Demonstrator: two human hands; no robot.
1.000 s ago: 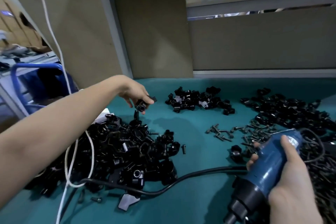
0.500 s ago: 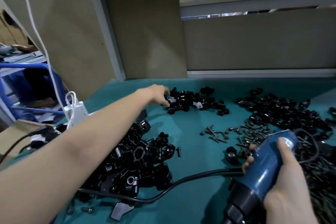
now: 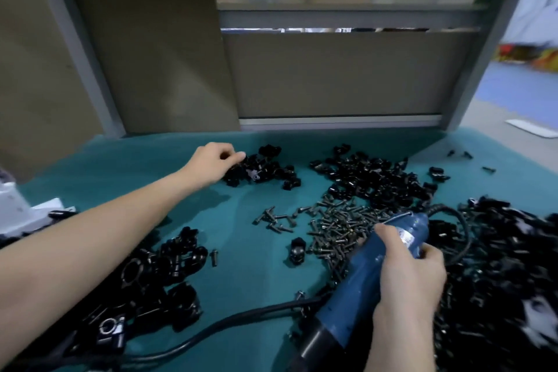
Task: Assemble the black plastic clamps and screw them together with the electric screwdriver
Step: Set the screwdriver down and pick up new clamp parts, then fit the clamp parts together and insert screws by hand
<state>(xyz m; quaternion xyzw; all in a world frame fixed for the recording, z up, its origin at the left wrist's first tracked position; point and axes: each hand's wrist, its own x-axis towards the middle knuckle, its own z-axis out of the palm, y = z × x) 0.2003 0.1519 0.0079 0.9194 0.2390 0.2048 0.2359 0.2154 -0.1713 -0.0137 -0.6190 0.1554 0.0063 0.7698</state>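
Black plastic clamps (image 3: 157,278) lie heaped beneath the left forearm, on the near part of the teal counter (image 3: 120,166). These are possibly assembled units, kept clear of the loose stock. The left hand (image 3: 211,163) reaches far forward, fingers curled and thumb close to forefinger, at the edge of a small pile of clamp parts (image 3: 265,172). Whether a piece is already pinched cannot be told. To the right of that hand and nearer the person, a lone clamp piece (image 3: 297,254) sits apart. Loose screws (image 3: 341,226) are spread just beyond the right hand's thumb, within short reach. The right hand (image 3: 407,281) is wrapped round the barrel of the blue electric screwdriver (image 3: 359,287), tip low and toward the person. Its cord (image 3: 211,329) trails leftward across the counter. The tool is evidently kept ready, so that only the free hand fetches parts. Beyond and to the right of the right hand lie larger heaps of clamp halves (image 3: 371,178), blurred toward the frame edge.
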